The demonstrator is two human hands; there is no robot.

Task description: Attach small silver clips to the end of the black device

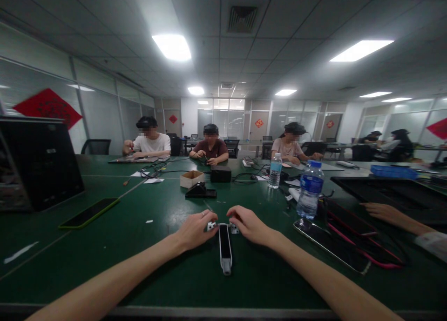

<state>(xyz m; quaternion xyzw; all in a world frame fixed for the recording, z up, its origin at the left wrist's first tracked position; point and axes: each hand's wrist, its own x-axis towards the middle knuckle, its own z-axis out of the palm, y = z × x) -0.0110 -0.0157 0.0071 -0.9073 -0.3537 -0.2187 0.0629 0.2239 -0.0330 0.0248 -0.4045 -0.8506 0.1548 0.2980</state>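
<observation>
A slim scanning-pen-like device (225,249) with a black face, white edges and a grey tip lies on the green table, tip toward me. My left hand (195,230) is at its far left end. A small white piece (211,226) with dark spots sits between its thumb and curled fingers. On the other side, my right hand (249,225) has its fingers bent down over a small pale part (233,228). Its fingertips partly hide that part, so their exact grip is unclear.
A black stand (200,190), an open small box (192,178) and a black box (220,174) stand ahead. Bottles (310,190) and phones (331,244) are rightward, near another person's hand (391,216). A green-edged phone (90,213) lies left. Several people sit opposite.
</observation>
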